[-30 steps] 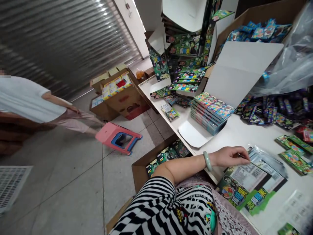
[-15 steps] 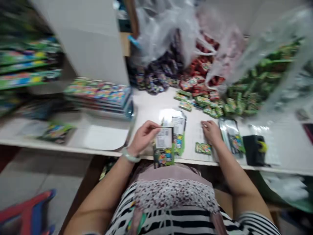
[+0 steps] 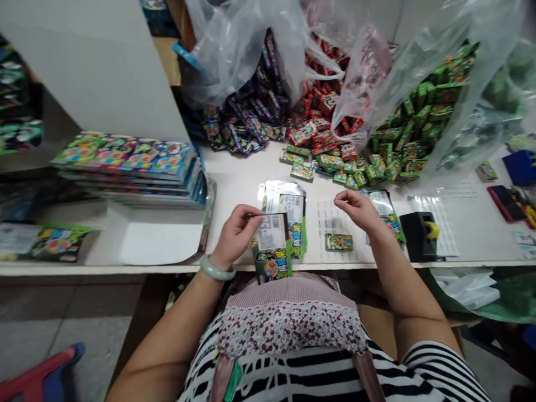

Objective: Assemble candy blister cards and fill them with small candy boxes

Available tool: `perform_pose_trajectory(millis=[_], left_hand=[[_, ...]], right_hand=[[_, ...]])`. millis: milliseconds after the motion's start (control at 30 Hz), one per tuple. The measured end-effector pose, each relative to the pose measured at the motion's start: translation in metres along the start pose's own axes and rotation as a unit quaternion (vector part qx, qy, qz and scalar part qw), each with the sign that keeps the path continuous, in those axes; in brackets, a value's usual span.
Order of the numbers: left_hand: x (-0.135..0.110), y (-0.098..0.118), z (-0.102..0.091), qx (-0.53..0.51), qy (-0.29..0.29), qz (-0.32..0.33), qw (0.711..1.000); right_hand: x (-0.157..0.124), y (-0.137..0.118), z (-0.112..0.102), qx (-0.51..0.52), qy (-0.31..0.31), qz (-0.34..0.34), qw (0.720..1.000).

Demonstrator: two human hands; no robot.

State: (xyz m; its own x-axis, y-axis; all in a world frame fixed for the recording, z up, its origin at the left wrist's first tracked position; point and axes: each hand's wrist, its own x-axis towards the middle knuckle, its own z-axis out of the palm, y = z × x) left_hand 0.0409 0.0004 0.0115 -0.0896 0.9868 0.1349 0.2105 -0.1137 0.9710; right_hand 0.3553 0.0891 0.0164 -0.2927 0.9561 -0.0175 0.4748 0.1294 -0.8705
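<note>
My left hand (image 3: 239, 234) pinches the top edge of a printed bag (image 3: 273, 251), black and green with a pale label. The bag hangs over the table's front edge. Behind it lie more bags (image 3: 295, 209) of the same print in a loose pile. My right hand (image 3: 355, 209) hovers over a pale sheet (image 3: 324, 215) with rows of small marks. Its thumb and forefinger are pressed together; whatever is between them is too small to make out. Below that hand, a small green box (image 3: 339, 242) lies on the sheet.
Purple boxes (image 3: 240, 125), red boxes (image 3: 314, 131) and green boxes (image 3: 402, 145) spill from plastic bags at the back. A black tape dispenser (image 3: 419, 234) stands right, beside a phone (image 3: 506, 202). Stacked printed cartons (image 3: 129, 162) stand left, behind a white tray (image 3: 161, 237).
My right hand has lifted from the sheet, its fingertips now pinched together. My left hand still holds the bag. The view has shifted to the right and become sharper.
</note>
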Motion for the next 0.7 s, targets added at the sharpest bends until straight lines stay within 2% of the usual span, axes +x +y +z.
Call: perform_pose_trajectory(millis=[67,133,200,267,333,467,600,700], left_hand=[[-0.001,0.001,0.001,-0.002,-0.012,0.012,1.000],[-0.003,0.003,-0.001,-0.001,-0.011,0.015,1.000],[-0.004,0.004,-0.005,0.002,-0.002,0.012,1.000],[-0.004,0.002,-0.008,0.004,0.008,0.008,1.000],[-0.003,-0.002,-0.010,0.002,0.011,0.002,1.000],[0.001,-0.007,-0.006,0.002,-0.001,-0.012,1.000],[0.002,-0.004,-0.002,0.009,0.000,-0.016,1.000],[0.001,-0.003,-0.002,0.014,0.004,-0.014,1.000]], right_hand=[[0.010,-0.024,0.005,0.007,-0.049,-0.054,0.997],[0.024,-0.032,0.008,-0.062,-0.032,-0.071,0.995],[0.036,-0.019,0.006,-0.167,0.017,-0.020,0.986],[0.040,0.007,0.001,-0.254,0.019,0.051,0.966],[0.035,0.035,-0.003,-0.283,0.006,0.082,0.956],[0.016,0.064,0.005,-0.283,0.006,0.047,0.958],[0.010,0.074,0.012,-0.251,0.038,-0.002,0.967],[0.008,0.075,0.005,-0.167,0.047,0.006,0.985]])
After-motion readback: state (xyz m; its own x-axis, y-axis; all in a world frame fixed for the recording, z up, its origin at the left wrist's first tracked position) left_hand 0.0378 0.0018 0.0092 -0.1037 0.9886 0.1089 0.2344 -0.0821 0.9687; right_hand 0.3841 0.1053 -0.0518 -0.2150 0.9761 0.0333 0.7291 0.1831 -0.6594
